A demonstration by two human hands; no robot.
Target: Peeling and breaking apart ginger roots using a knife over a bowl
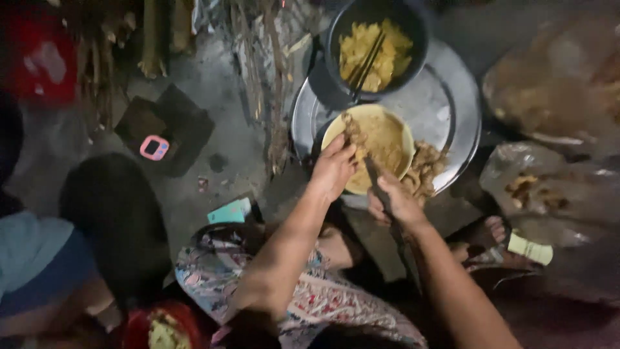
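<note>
Floral patterned cloth (pixel 310 304) covers the lap at bottom centre, both bare forearms reaching out over it. Second person crouches at left: dark hair (pixel 113 220), pale blue sleeve (pixel 32 258). Red bowl with yellowish food (pixel 161 329) sits at the bottom edge beside them.

Left hand (pixel 332 169) rests on the near rim of the round yellow bowl (pixel 394 132), fingers pressed together and curled onto a brownish piece at the rim. Right hand (pixel 397 203) is closed around the handle of a dark-bladed knife (pixel 374 174); blade points up into the bowl, just right of the left hand. Bare foot (pixel 487 229) shows right of that wrist, small pale bottle (pixel 529 249) near it.

Bowl sits on the front edge of a round grey metal tray (pixel 452 97). Heap of brown peelings (pixel 426 169) lies on the tray, touching the bowl's right side. Behind the bowl, on the same tray: dark round pot of pale yellow slices (pixel 378 45), a dark utensil lying across them.

Clear plastic bags (pixel 549 174) crowd the right side. Small pink device (pixel 154 147) rests on a dark slab on the concrete floor at left; dry stalks (pixel 258 58) lean along the far edge.
</note>
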